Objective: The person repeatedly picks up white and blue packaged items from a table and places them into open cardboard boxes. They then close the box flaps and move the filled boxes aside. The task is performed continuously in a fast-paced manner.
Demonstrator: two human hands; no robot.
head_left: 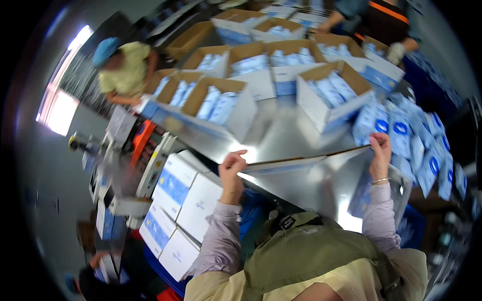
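Note:
A flattened white cardboard box [300, 163], seen almost edge-on, spans the space between my hands above the near edge of the metal table [277, 131]. My left hand [232, 175] is closed at its left end, fingers curled. At the right end, my right hand [380, 156] pinches the cardboard between thumb and fingers. Just beyond it stands an open white box [310, 107] with blue packets [329, 92] inside. A heap of loose blue packets [400, 125] lies beside my right hand, spilling toward the table's right edge.
Several open boxes [259, 85] filled with packets line the table's far side. Closed white boxes [200, 206] are stacked left of my left arm. A co-worker in a blue cap [123, 70] stands far left, near a machine [145, 150]. Another person's gloved hand [396, 52] touches a box at the far right.

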